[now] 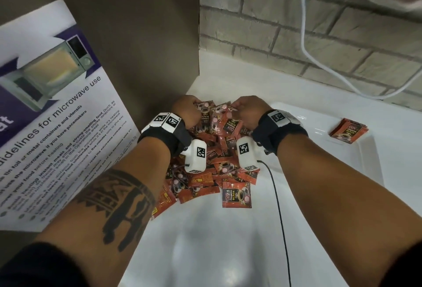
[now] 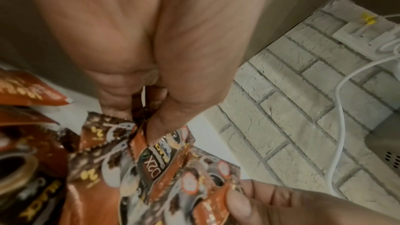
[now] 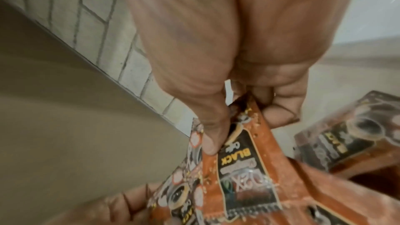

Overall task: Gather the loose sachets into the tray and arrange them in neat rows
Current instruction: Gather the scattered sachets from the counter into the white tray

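While both hands work the far end of the sachet pile (image 1: 212,156) on the white counter (image 1: 205,241), left hand (image 1: 186,109) pinches sachets, right hand (image 1: 247,109) pinches another. White tray (image 1: 372,163) sits right, holding a small neat stack (image 1: 348,131).

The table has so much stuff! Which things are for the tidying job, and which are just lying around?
For the job:
heap of sachets
white tray
small neat stack in the tray
left hand and right hand, each pinching sachets

Just lying about:
microwave poster
white cable
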Tool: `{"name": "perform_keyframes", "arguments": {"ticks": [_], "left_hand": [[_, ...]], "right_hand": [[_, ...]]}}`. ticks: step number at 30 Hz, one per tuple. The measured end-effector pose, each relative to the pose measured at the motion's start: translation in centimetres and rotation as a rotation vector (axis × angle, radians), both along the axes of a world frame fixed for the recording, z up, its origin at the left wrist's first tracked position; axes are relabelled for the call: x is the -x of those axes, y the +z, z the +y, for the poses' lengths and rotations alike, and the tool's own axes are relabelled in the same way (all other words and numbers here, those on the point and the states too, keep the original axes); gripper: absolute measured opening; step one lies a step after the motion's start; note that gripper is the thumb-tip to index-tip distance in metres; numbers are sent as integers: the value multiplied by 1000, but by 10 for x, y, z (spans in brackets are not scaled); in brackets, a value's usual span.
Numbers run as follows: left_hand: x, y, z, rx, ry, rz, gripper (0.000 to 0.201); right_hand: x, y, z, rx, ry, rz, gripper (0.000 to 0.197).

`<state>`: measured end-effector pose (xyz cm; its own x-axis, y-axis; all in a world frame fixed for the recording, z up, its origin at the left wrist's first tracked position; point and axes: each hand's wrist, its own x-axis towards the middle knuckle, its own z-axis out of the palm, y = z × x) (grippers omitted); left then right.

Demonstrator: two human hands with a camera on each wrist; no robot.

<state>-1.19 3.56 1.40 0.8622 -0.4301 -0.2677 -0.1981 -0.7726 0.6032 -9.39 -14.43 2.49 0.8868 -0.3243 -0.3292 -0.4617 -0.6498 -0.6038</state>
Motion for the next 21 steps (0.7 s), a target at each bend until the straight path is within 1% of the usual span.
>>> {"name": "perform_keyframes", "arguments": {"ticks": [4, 8, 9, 11, 13, 18, 21], "left_hand": [[2, 0, 3, 23, 33, -9, 44], [7, 0, 4, 48, 47, -18, 43], [9, 1, 4, 53, 48, -22, 43], [12, 3, 3, 57, 41, -36, 44], [15, 6, 1, 64, 26, -63, 45], [24, 20, -5, 113, -12, -166, 39], [30, 37, -15, 172, -27, -251, 34]], "right_hand": [[7, 11, -8, -31, -44, -81, 19], [14, 20, -14, -129, -111, -176, 15], [17, 22, -15, -158, -131, -187, 15], [25, 23, -18, -217, -194, -204, 24], [33, 21, -22, -255, -253, -212, 28], [54, 15, -33, -383, -367, -192, 27], [67, 16, -47, -382, -457, -191, 26]]}}
